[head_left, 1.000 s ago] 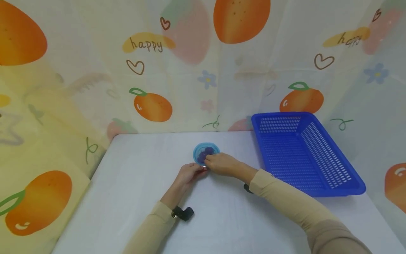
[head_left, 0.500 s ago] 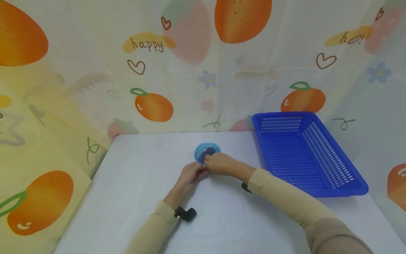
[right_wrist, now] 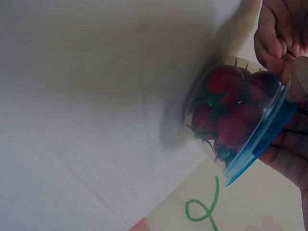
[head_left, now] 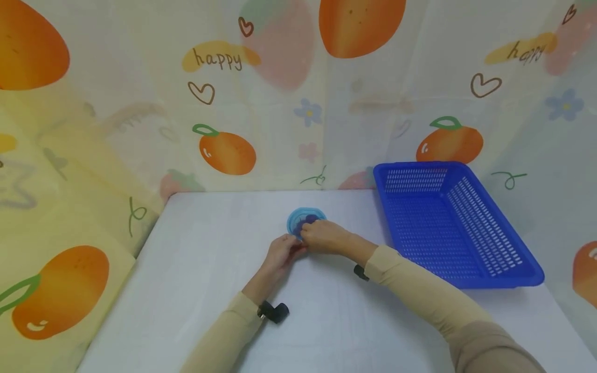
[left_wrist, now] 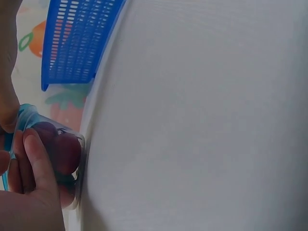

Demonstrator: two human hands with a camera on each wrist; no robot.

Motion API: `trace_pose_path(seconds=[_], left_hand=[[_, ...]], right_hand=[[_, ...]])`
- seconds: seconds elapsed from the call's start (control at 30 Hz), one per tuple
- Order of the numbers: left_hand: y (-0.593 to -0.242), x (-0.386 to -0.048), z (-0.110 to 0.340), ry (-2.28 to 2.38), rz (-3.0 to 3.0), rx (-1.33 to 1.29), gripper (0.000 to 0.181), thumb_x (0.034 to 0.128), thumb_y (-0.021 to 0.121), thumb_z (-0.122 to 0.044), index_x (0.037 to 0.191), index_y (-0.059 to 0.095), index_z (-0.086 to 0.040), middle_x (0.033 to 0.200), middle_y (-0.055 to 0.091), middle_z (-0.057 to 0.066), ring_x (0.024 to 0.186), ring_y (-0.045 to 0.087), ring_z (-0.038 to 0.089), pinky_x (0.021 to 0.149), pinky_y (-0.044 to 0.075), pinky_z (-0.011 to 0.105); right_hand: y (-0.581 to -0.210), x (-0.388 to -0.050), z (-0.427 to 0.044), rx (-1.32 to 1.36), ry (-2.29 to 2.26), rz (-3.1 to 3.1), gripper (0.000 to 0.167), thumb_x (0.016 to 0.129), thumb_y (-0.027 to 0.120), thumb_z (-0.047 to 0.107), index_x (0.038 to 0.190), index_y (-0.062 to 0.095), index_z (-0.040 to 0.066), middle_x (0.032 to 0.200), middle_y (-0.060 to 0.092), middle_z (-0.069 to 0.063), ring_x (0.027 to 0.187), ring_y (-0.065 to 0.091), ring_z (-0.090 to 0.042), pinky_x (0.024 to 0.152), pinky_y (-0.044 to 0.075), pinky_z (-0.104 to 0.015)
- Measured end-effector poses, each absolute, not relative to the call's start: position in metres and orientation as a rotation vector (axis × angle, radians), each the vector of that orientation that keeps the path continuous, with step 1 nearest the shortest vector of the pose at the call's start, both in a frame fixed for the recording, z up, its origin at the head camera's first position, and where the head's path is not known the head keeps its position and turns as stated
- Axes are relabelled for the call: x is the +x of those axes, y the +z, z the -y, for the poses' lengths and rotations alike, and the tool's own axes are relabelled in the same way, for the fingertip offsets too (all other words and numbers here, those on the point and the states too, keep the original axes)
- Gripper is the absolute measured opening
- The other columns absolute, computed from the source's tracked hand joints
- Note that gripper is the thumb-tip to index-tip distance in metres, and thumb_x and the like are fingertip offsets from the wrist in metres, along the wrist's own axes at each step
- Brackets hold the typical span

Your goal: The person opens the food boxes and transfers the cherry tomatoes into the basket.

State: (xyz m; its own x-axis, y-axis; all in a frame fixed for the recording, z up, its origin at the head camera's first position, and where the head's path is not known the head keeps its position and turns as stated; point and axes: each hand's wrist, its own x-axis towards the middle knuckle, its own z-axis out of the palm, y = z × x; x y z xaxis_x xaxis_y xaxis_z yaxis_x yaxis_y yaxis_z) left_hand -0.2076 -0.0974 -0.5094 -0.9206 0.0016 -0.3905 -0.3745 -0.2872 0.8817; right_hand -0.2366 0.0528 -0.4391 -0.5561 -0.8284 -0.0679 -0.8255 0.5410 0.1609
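Observation:
A clear plastic tub (right_wrist: 198,91) with a blue lid (right_wrist: 270,134) stands on the white table, holding several red cherry tomatoes (right_wrist: 238,126) with green stems. From the head view, only the back of the lid and some dark fruit show past the hands. My left hand (head_left: 280,252) grips the near side of the tub; in the left wrist view a finger lies along its wall. My right hand (head_left: 326,237) pinches the lid's near edge, right against the left fingertips. The exact hold of the right fingertips is partly hidden.
A large blue perforated basket (head_left: 506,233) sits at the table's right side, beyond the right forearm. Behind the white table (head_left: 205,248) hangs a fruit-patterned cloth (head_left: 275,119). Each wrist wears a small black camera (head_left: 275,312).
Both hands stay at the tub and have moved very little. The right fingers have shifted slightly over the lid's near edge. The head view has tilted slightly.

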Motion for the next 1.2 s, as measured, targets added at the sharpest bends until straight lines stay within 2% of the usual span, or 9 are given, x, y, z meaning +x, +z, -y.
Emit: trace_pose_path(seconds=[0.1, 0.2, 0.3, 0.43, 0.63, 0.9, 1.03, 1.2], left_hand=[[-0.509, -0.208, 0.098, 2.305, -1.683, -0.418, 0.005, 0.0862, 0.055, -0.002, 0.089, 0.059, -0.002, 0.096, 0.064, 0.005, 0.085, 0.066, 0.013, 0.079, 0.059, 0.024], [-0.508, -0.209, 0.098, 2.299, -1.667, -0.328, 0.009, 0.0880, 0.054, 0.000, 0.086, 0.062, -0.003, 0.102, 0.064, 0.007, 0.091, 0.066, 0.014, 0.083, 0.059, 0.027], [-0.507, -0.209, 0.097, 2.289, -1.651, -0.300, 0.012, 0.0893, 0.054, -0.001, 0.093, 0.065, 0.000, 0.105, 0.066, 0.006, 0.093, 0.067, 0.014, 0.085, 0.058, 0.027], [-0.508, -0.206, 0.093, 2.300, -1.599, -0.335, 0.020, 0.0906, 0.055, -0.002, 0.107, 0.062, 0.006, 0.097, 0.069, 0.005, 0.088, 0.069, 0.013, 0.083, 0.059, 0.026], [-0.505, -0.203, 0.093, 2.306, -1.597, -0.353, 0.017, 0.0912, 0.054, -0.002, 0.105, 0.060, 0.007, 0.085, 0.071, 0.005, 0.082, 0.070, 0.013, 0.080, 0.059, 0.026], [-0.504, -0.203, 0.099, 2.290, -1.642, -0.407, 0.029, 0.0924, 0.058, -0.009, 0.114, 0.059, 0.010, 0.083, 0.072, 0.005, 0.077, 0.071, 0.012, 0.078, 0.060, 0.025], [-0.505, -0.202, 0.100, 2.278, -1.662, -0.451, 0.023, 0.0931, 0.060, -0.010, 0.109, 0.059, 0.007, 0.079, 0.072, 0.003, 0.073, 0.070, 0.010, 0.073, 0.059, 0.022], [-0.502, -0.200, 0.100, 2.320, -1.704, -0.513, 0.014, 0.0918, 0.062, -0.008, 0.100, 0.058, 0.002, 0.082, 0.069, 0.003, 0.076, 0.068, 0.010, 0.072, 0.058, 0.020]], right_hand=[[-0.435, -0.237, -0.053, 1.502, -0.325, 2.662, 0.013, 0.096, 0.060, 0.019, 0.096, 0.069, 0.009, 0.084, 0.066, 0.000, 0.065, 0.050, -0.009, 0.063, 0.052, -0.020], [-0.431, -0.240, -0.052, 1.546, -0.390, 2.554, 0.011, 0.095, 0.060, 0.016, 0.093, 0.069, 0.009, 0.084, 0.065, 0.001, 0.067, 0.049, -0.010, 0.062, 0.050, -0.021], [-0.429, -0.242, -0.050, 1.559, -0.411, 2.542, 0.008, 0.093, 0.061, 0.010, 0.093, 0.069, 0.009, 0.085, 0.065, 0.000, 0.070, 0.051, -0.011, 0.064, 0.050, -0.022], [-0.430, -0.242, -0.053, 1.547, -0.385, 2.615, 0.009, 0.093, 0.061, 0.011, 0.095, 0.069, 0.009, 0.088, 0.067, 0.000, 0.073, 0.054, -0.012, 0.070, 0.053, -0.023], [-0.423, -0.240, -0.059, 1.521, -0.282, 2.558, 0.008, 0.093, 0.063, 0.015, 0.091, 0.070, 0.011, 0.086, 0.067, 0.002, 0.077, 0.058, -0.012, 0.071, 0.056, -0.024], [-0.423, -0.237, -0.062, 1.442, -0.070, 2.699, 0.013, 0.094, 0.062, 0.019, 0.092, 0.070, 0.010, 0.084, 0.064, 0.001, 0.073, 0.059, -0.014, 0.067, 0.056, -0.029], [-0.425, -0.238, -0.065, 1.439, -0.019, 2.668, 0.011, 0.092, 0.063, 0.018, 0.088, 0.070, 0.011, 0.081, 0.063, 0.001, 0.070, 0.057, -0.013, 0.065, 0.054, -0.028], [-0.424, -0.241, -0.068, 1.436, 0.027, 2.587, 0.007, 0.088, 0.065, 0.015, 0.083, 0.069, 0.012, 0.078, 0.061, 0.002, 0.065, 0.051, -0.011, 0.060, 0.051, -0.024]])
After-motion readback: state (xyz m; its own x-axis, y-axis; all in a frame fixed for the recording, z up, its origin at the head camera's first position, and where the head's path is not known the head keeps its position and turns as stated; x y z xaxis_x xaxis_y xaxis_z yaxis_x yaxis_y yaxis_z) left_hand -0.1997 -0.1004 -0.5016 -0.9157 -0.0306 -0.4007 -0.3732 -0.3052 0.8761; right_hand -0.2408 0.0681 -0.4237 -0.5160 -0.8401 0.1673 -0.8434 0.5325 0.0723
